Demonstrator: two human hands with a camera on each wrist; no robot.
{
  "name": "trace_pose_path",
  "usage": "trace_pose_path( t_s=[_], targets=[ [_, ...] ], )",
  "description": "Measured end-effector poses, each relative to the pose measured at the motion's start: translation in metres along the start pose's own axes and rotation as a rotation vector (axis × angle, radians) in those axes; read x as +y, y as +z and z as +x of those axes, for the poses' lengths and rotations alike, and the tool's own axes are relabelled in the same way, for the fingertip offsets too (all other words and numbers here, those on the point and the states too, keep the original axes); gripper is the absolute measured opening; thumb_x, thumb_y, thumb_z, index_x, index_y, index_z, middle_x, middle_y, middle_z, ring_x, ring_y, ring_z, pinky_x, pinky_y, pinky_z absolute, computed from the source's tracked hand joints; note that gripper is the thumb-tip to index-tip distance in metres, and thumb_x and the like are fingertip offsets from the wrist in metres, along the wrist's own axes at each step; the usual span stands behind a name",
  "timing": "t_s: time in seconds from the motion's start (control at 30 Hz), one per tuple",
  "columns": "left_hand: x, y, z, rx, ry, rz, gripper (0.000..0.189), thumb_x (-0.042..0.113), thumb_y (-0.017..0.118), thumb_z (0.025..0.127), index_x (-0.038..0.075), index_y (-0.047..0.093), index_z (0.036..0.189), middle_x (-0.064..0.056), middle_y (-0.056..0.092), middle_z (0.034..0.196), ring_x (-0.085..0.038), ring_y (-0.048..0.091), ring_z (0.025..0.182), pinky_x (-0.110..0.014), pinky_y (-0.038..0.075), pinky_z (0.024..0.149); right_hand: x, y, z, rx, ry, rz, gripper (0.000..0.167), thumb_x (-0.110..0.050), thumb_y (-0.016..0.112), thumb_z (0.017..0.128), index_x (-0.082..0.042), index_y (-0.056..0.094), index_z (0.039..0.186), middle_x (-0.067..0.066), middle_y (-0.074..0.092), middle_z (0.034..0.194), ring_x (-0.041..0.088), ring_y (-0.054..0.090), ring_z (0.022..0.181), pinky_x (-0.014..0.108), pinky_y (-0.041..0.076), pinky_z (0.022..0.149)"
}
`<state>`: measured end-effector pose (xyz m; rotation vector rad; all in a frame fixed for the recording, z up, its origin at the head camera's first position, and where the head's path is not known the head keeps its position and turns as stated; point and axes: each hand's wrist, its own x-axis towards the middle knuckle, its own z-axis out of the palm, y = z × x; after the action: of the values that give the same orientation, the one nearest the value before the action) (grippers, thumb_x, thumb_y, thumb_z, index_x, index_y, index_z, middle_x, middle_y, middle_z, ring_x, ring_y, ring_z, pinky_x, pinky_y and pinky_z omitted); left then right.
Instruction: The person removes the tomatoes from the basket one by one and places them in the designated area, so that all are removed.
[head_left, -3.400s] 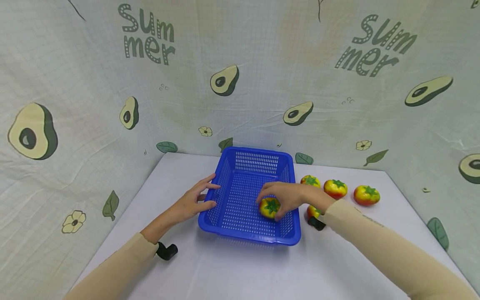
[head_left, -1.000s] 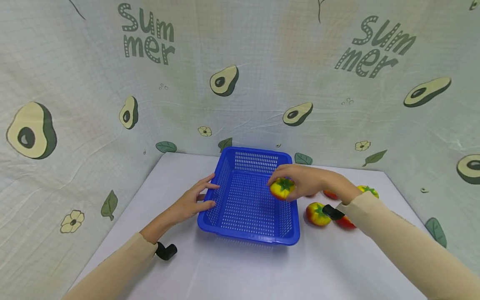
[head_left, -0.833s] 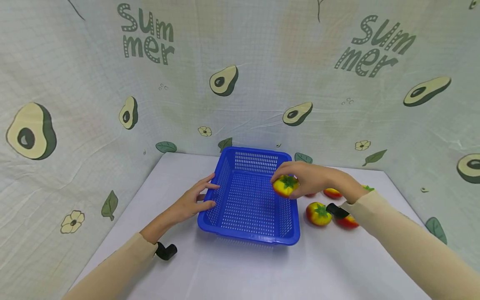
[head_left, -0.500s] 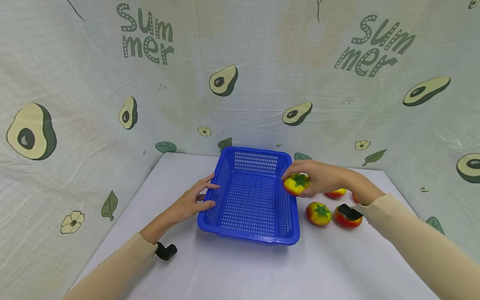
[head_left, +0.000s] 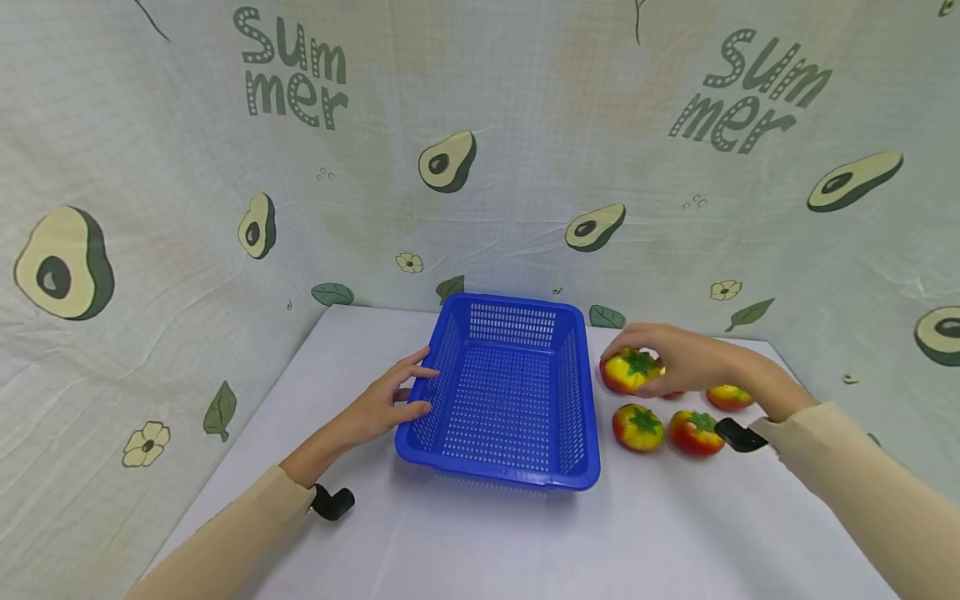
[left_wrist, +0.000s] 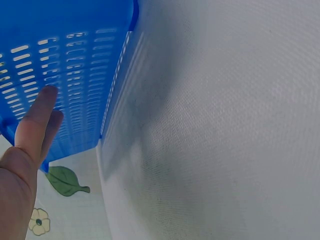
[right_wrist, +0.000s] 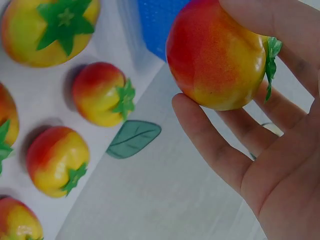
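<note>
My right hand (head_left: 690, 358) pinches a glossy red-and-yellow tomato (head_left: 628, 371) with a green star-shaped top, just right of the basket. In the right wrist view, thumb and fingers span the held tomato (right_wrist: 215, 57). A blue perforated plastic basket (head_left: 495, 477) stands mid-table with nothing inside. My left hand (head_left: 381, 402) rests at its left rim with fingers extended; the left wrist view has those fingers (left_wrist: 39, 120) against the slotted side wall (left_wrist: 75, 65). Under and around my right hand, several similar tomatoes (head_left: 637, 428) lie on the table, some partly hidden by it.
A white cloth covers the table (head_left: 450, 542). Behind and on both sides hangs a pale curtain (head_left: 517, 108) printed with avocados and lettering. One more tomato (head_left: 697, 434) sits near the right wrist's black camera strap (head_left: 741, 435).
My right hand first held the tomato inside the basket, then lifted it over the right rim and carried it right, above the other tomatoes. My left hand and the basket stayed put.
</note>
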<state>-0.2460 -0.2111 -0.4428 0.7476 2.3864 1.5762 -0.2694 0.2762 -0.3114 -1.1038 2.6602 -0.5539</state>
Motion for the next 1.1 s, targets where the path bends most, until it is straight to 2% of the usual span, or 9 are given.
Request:
trace_pose_path(
  t_s=[0.23, 0.4, 0.63, 0.9, 1.0, 1.1],
  targets=[
    [0.000, 0.000, 0.000, 0.001, 0.007, 0.007, 0.055, 0.013, 0.071, 0.102, 0.002, 0.051, 0.152, -0.010, 0.009, 0.179, -0.055, 0.052, 0.139, -0.050, 0.059, 0.103, 0.014, -0.001, -0.021, 0.012, 0.063, 0.019, 0.055, -0.012, 0.087, 0.087, -0.026, 0.068, 0.137, 0.001, 0.065, 0.137, 0.033, 0.061, 0.127, 0.053, 0.063, 0.093],
    [0.000, 0.001, 0.000, 0.002, 0.004, 0.011, 0.055, 0.013, 0.071, 0.102, 0.002, 0.051, 0.152, -0.009, 0.009, 0.179, -0.054, 0.052, 0.140, -0.051, 0.058, 0.104, 0.024, -0.003, -0.037, 0.039, 0.087, 0.003, 0.057, -0.014, 0.089, 0.086, -0.029, 0.068, 0.136, 0.000, 0.066, 0.136, 0.032, 0.063, 0.125, 0.047, 0.065, 0.088],
    [0.001, 0.001, -0.001, 0.007, 0.000, 0.021, 0.055, 0.013, 0.071, 0.102, 0.002, 0.051, 0.152, -0.009, 0.009, 0.179, -0.053, 0.049, 0.143, -0.054, 0.055, 0.108, 0.037, -0.003, -0.056, 0.067, 0.102, -0.025, 0.055, -0.017, 0.090, 0.086, -0.026, 0.069, 0.136, 0.001, 0.067, 0.136, 0.033, 0.064, 0.123, 0.049, 0.065, 0.086],
    [0.001, 0.000, -0.001, 0.006, -0.010, 0.014, 0.056, 0.014, 0.071, 0.102, 0.003, 0.051, 0.153, -0.009, 0.008, 0.179, -0.054, 0.051, 0.140, -0.053, 0.058, 0.104, 0.049, -0.003, -0.073, 0.088, 0.178, -0.017, 0.056, -0.016, 0.091, 0.083, -0.023, 0.070, 0.135, 0.004, 0.067, 0.136, 0.034, 0.063, 0.123, 0.046, 0.066, 0.085],
    [0.000, 0.000, -0.001, 0.006, -0.004, 0.017, 0.055, 0.014, 0.071, 0.102, 0.003, 0.051, 0.153, -0.009, 0.009, 0.179, -0.054, 0.051, 0.140, -0.053, 0.057, 0.105, 0.054, -0.002, -0.080, 0.088, 0.195, -0.010, 0.056, -0.017, 0.092, 0.083, -0.024, 0.070, 0.134, 0.006, 0.066, 0.137, 0.032, 0.062, 0.123, 0.037, 0.065, 0.085],
    [0.000, 0.001, 0.000, 0.006, 0.001, 0.023, 0.055, 0.013, 0.071, 0.102, 0.003, 0.051, 0.152, -0.009, 0.009, 0.179, -0.053, 0.050, 0.141, -0.053, 0.056, 0.106, 0.059, 0.000, -0.088, 0.099, 0.193, -0.009, 0.057, -0.017, 0.092, 0.082, -0.022, 0.070, 0.134, 0.006, 0.067, 0.137, 0.022, 0.062, 0.120, 0.026, 0.062, 0.083]
  ],
)
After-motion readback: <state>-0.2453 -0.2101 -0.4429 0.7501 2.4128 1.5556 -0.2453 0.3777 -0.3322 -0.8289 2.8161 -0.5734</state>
